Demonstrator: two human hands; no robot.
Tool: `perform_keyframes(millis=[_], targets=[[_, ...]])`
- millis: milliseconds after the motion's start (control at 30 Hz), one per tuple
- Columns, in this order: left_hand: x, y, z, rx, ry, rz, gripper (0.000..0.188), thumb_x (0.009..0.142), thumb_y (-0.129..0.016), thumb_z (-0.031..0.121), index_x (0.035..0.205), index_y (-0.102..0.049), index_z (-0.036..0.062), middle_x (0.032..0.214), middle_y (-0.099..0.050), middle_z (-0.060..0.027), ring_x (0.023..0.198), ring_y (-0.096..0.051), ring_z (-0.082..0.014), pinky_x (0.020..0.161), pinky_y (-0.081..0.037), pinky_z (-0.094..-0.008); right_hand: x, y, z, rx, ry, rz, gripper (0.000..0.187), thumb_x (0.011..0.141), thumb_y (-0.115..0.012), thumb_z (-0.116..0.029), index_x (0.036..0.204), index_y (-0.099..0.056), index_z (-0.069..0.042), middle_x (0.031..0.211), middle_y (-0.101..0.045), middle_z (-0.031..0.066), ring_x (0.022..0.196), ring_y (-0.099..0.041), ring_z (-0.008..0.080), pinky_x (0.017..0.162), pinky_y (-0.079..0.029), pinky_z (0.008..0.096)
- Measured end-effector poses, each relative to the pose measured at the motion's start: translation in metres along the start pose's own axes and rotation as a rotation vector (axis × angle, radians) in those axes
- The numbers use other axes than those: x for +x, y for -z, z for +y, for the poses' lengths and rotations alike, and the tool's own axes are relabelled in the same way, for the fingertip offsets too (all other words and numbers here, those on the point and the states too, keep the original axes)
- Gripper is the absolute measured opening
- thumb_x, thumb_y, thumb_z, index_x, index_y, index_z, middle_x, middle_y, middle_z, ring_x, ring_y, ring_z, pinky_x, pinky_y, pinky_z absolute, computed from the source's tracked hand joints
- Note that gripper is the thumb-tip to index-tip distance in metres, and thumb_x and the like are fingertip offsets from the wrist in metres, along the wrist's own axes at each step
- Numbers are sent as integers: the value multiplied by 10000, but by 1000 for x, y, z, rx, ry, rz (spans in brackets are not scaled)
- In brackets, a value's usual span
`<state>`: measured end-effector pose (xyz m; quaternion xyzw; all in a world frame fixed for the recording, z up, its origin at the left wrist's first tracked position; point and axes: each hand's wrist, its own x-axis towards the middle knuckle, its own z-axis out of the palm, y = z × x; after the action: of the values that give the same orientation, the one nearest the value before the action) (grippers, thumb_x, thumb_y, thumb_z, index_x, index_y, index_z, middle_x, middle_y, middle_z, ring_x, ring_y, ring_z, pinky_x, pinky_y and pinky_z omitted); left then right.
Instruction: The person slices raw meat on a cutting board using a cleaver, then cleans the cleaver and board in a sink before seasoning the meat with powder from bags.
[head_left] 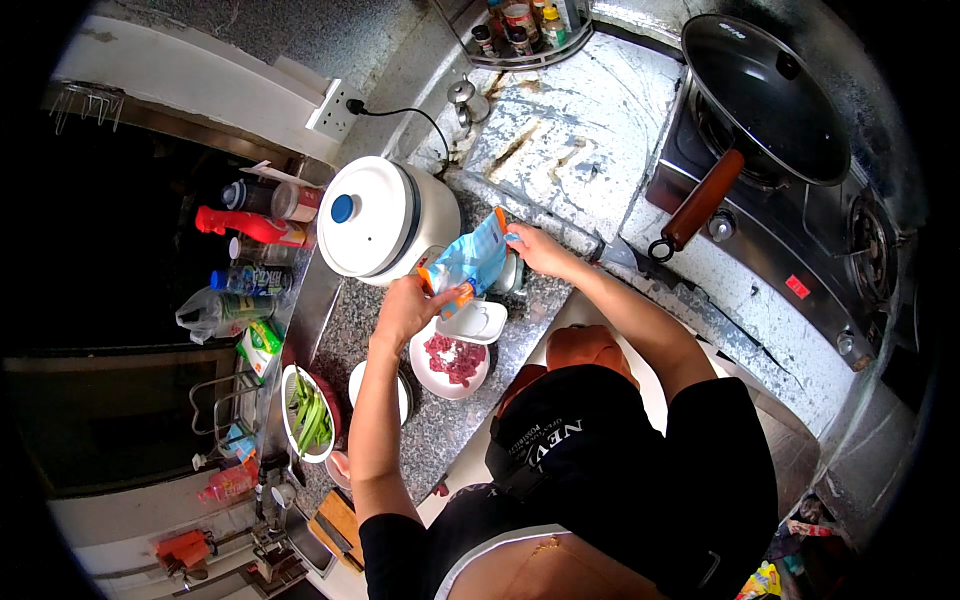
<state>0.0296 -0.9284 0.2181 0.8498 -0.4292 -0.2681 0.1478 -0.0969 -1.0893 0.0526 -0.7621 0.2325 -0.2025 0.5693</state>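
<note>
My left hand (405,312) and my right hand (540,248) grip a blue and orange plastic packet (474,255) at opposite ends, over the granite counter. Fingers of both hands are closed on its edges. Just below the packet is a small white dish or lid (474,322), partly overlapping a white plate (427,384). Cut raw red meat (453,360) lies on that plate, with a patch of white powder on top. Behind the packet stands a glass jar (511,272), mostly hidden. Another white bowl (402,398) sits partly hidden under my left forearm.
A white electric cooker (368,218) stands beyond my left hand, its cord running to a wall socket. Green vegetables fill a basket (290,400) at the left. Bottles line the windowsill. A knife lies on a cutting board (335,528). On the stove at right rests a lidded pan (765,100).
</note>
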Motion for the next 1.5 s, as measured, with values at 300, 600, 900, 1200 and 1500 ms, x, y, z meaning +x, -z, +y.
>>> perform_keyframes(millis=[300, 600, 900, 1200, 1500], targets=[[-4, 0, 7, 57, -38, 18, 404, 657, -704, 379, 653, -602, -12, 534, -566, -114, 463, -540, -203, 483, -426, -309, 7, -10, 13, 66, -53, -73, 196, 871, -444, -163, 995, -497, -21, 721, -527, 56, 599, -462, 143, 570, -413, 280], [-2, 3, 2, 27, -14, 21, 419, 648, -706, 400, 641, -615, -9, 512, -563, -86, 451, -529, -160, 491, -430, -293, 9, -14, 16, 182, -87, -59, 231, 848, -452, -137, 1042, -503, -24, 899, -586, 180, 831, -566, 306, 710, -425, 360], [-1, 5, 7, -16, 16, -34, 426, 648, -707, 402, 649, -618, -15, 516, -568, -73, 458, -526, -137, 486, -427, -288, 9, -7, 6, 203, -213, -119, 244, 846, -459, -145, 1059, -496, -31, 878, -593, 158, 779, -573, 247, 693, -431, 320], [8, 0, 4, -97, 33, -22, 412, 651, -714, 384, 668, -621, -17, 513, -556, -53, 446, -483, -94, 462, -407, -264, 10, -8, 10, -13, -30, -69, 233, 812, -471, -90, 1035, -521, -40, 916, -568, 183, 853, -551, 324, 730, -428, 360], [10, -6, -10, -125, 33, -9, 389, 656, -717, 364, 709, -631, -12, 537, -572, -59, 467, -503, -86, 460, -413, -251, 10, -8, 9, -65, -23, -67, 216, 812, -480, -101, 1015, -528, -45, 913, -562, 195, 862, -541, 338, 732, -424, 366]])
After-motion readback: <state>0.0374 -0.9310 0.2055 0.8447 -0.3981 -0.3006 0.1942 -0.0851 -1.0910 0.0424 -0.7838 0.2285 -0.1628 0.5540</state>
